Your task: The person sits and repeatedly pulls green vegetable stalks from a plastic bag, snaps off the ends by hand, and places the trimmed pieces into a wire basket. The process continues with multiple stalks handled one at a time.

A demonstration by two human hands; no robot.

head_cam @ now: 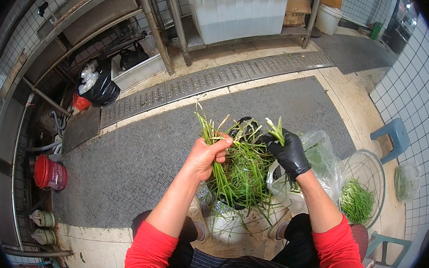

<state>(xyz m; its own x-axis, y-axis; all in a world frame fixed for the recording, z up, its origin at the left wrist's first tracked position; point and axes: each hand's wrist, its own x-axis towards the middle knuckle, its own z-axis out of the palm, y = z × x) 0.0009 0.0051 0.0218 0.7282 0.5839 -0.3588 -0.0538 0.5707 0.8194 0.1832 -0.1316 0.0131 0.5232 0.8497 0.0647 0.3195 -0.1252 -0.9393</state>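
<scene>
My bare left hand (pixel 206 157) grips a thin bunch of long green chive-like stalks (pixel 208 127), their pale ends pointing away from me. In its black glove, my right hand (pixel 291 153) pinches a few short stalks with whitish ends (pixel 276 130). Between and below both hands, a tangled heap of green leaves (pixel 247 178) fills a container lined with black plastic, mostly hidden. Beside my right wrist is a clear plastic bag (pixel 320 144) with greens inside. Farther right, a round wire basket (pixel 383 185) holds a neat pile of green stalks (pixel 357 202).
A grey textured mat (pixel 136 177) covers the floor, bordered by a metal drain grate (pixel 208 77). Blue stool (pixel 396 140) and bagged greens (pixel 406 181) stand right. At left are a red bucket (pixel 51 172) and black rubbish bag (pixel 104 88); a white tub (pixel 241 16) sits behind.
</scene>
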